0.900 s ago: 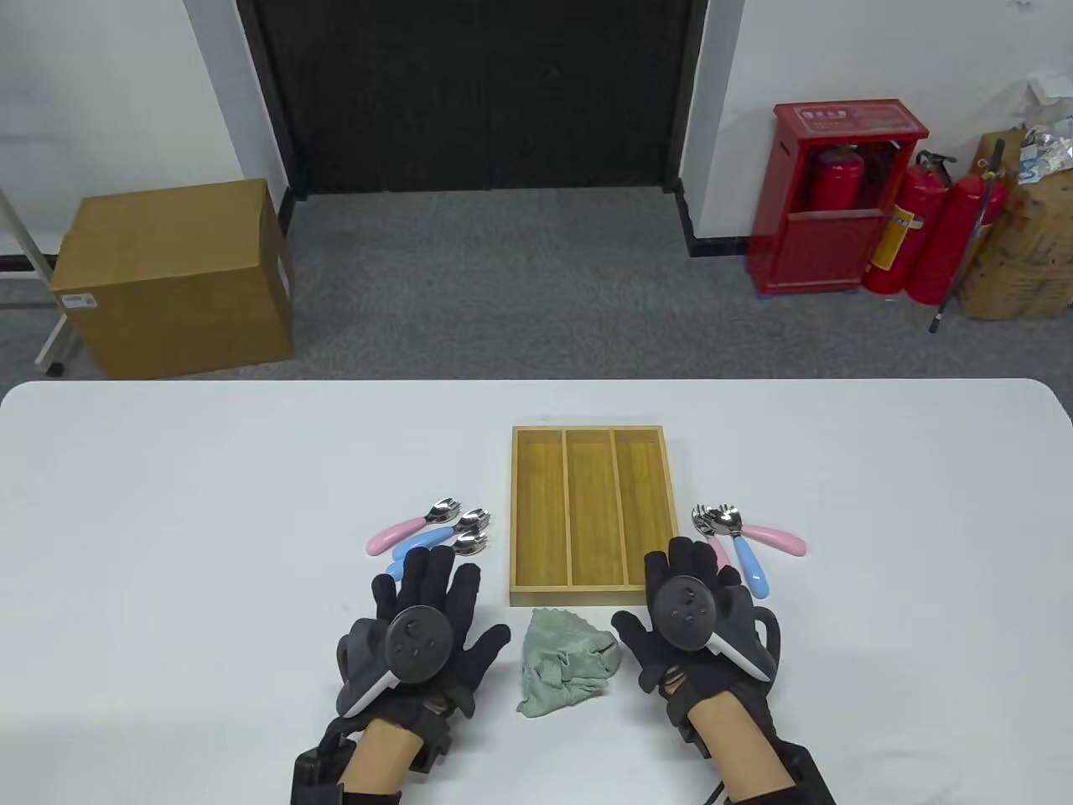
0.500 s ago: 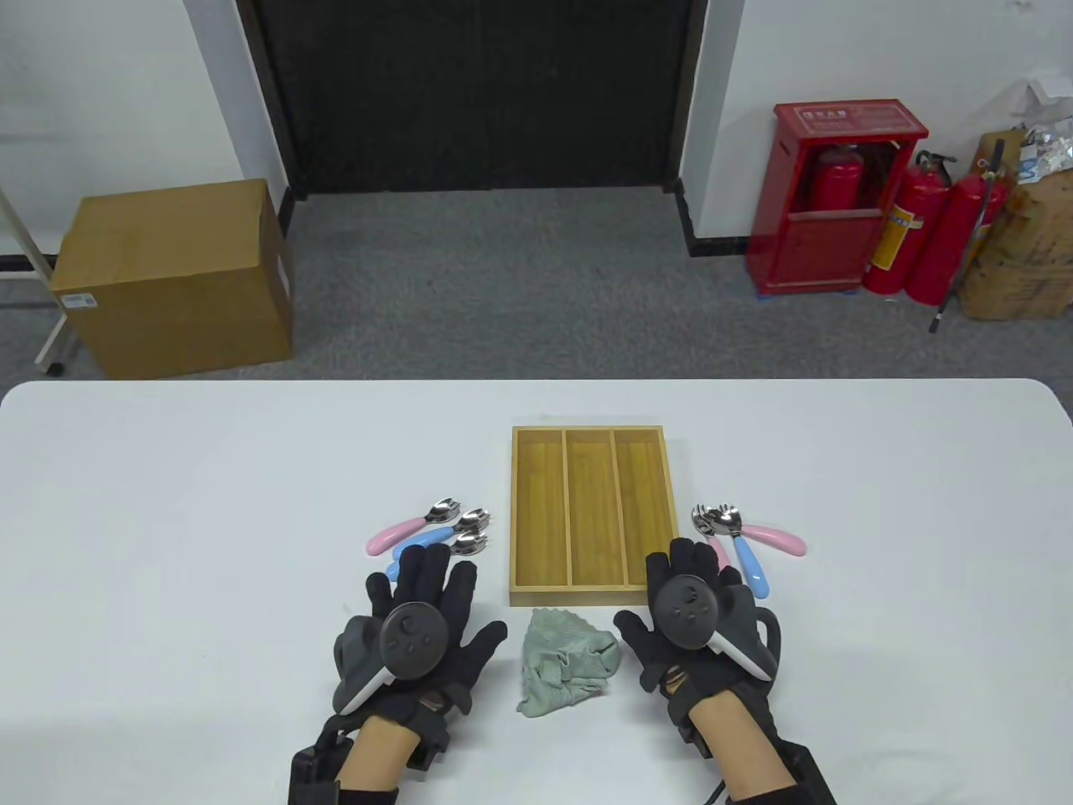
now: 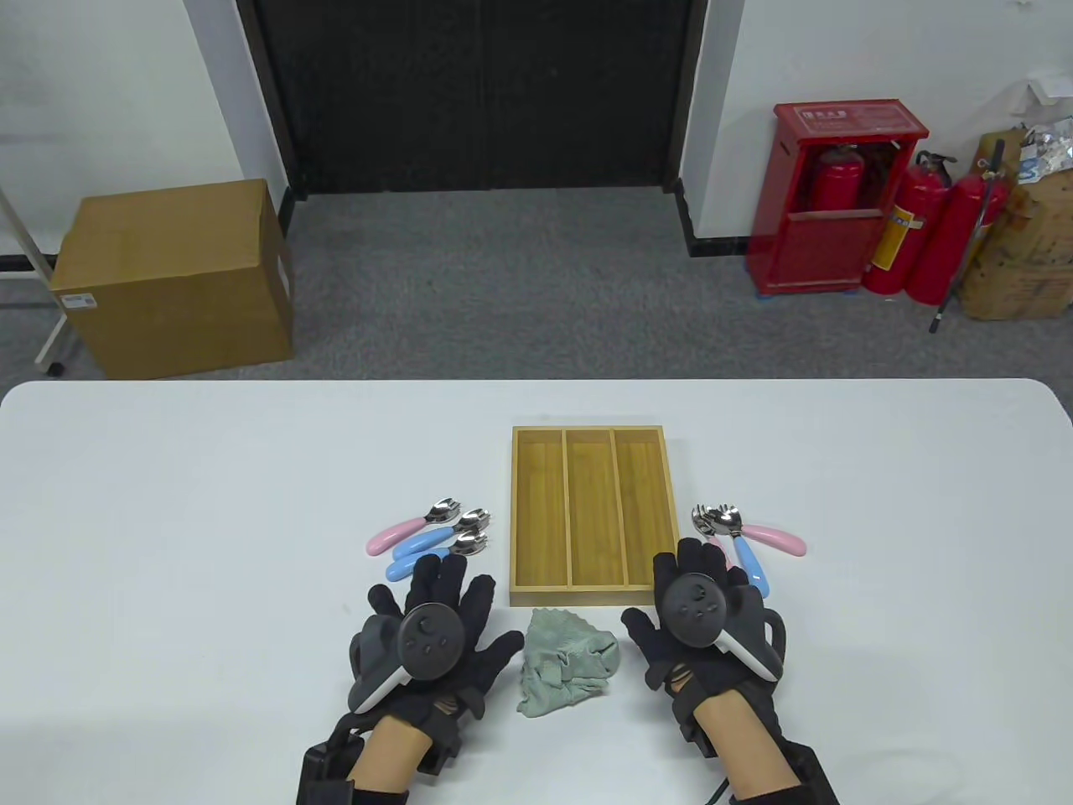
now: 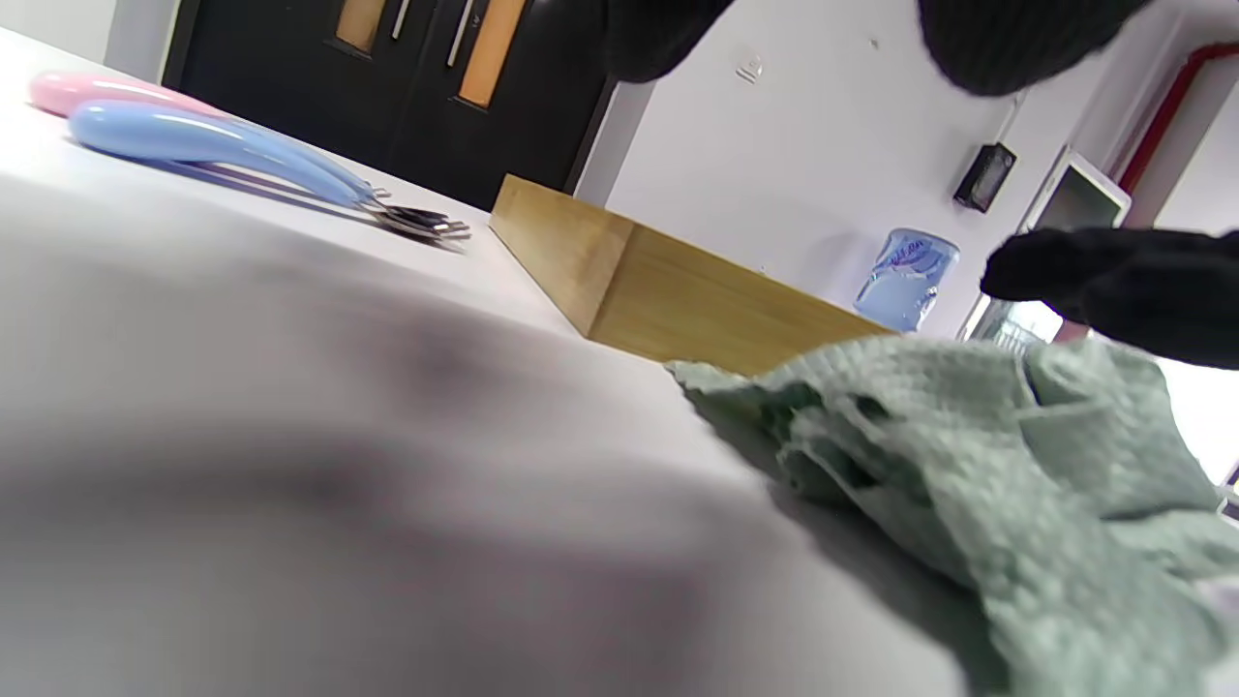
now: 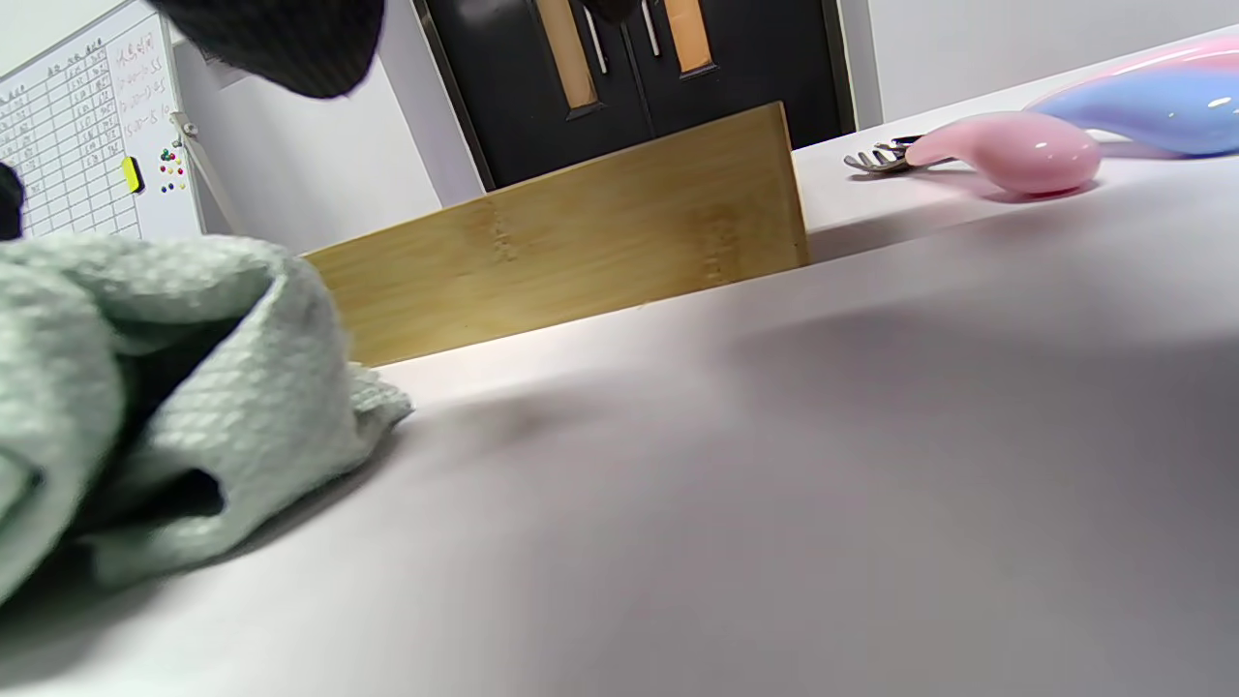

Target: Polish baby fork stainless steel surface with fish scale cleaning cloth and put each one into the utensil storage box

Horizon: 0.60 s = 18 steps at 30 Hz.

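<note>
A crumpled green cleaning cloth [image 3: 567, 662] [image 4: 978, 455] [image 5: 145, 387] lies on the white table between my hands. My left hand [image 3: 440, 616] lies flat and open just left of it, thumb close to the cloth. My right hand [image 3: 696, 595] lies flat and open to the cloth's right. The three-slot wooden utensil box [image 3: 588, 513] [image 4: 678, 300] [image 5: 581, 242] stands behind the cloth with nothing in it. Three baby forks [image 3: 432, 537] with pink and blue handles lie left of the box, three more baby forks [image 3: 742, 537] right of it, partly under my right fingertips.
The white table [image 3: 168, 520] stretches wide on both sides. Beyond its far edge stand a cardboard box [image 3: 172, 277] on the floor and a red extinguisher cabinet [image 3: 830, 201].
My left hand slid right and slightly back toward me, nearing the cloth and uncovering the blue fork handle. My right hand shifted slightly right.
</note>
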Motion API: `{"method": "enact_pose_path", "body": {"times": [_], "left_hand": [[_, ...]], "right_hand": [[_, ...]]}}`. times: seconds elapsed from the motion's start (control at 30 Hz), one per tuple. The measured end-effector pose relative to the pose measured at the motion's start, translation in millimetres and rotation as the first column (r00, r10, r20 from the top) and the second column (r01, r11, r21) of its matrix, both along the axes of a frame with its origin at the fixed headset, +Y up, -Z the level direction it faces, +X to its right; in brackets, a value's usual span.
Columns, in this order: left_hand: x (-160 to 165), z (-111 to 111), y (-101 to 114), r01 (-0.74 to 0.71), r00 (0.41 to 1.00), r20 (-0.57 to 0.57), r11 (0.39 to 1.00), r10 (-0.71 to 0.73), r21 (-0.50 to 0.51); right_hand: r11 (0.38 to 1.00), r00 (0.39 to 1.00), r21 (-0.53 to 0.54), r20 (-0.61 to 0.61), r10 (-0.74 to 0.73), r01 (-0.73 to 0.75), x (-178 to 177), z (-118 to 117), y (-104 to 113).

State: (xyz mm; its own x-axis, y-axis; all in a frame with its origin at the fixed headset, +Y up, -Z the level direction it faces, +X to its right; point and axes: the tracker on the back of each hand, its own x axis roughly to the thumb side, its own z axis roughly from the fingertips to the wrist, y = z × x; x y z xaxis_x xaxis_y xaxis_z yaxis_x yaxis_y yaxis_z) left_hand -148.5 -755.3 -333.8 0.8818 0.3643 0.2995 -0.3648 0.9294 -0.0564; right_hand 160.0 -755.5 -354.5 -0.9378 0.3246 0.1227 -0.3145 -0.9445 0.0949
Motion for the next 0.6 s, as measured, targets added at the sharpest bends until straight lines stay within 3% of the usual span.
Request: {"method": "enact_pose_path", "body": {"times": [0.33,0.6], "left_hand": [[65,16,2,0.249,0.954,0.145,0.962,-0.264,0.109],[88,14,-12,0.354,0.918,0.186,0.935,-0.349,0.006]], "right_hand": [[1.0,1.0,-0.002,0.007,-0.006,0.006,1,0,1],[1.0,1.0,-0.01,0.015,-0.019,0.019,2,0,2]]}}
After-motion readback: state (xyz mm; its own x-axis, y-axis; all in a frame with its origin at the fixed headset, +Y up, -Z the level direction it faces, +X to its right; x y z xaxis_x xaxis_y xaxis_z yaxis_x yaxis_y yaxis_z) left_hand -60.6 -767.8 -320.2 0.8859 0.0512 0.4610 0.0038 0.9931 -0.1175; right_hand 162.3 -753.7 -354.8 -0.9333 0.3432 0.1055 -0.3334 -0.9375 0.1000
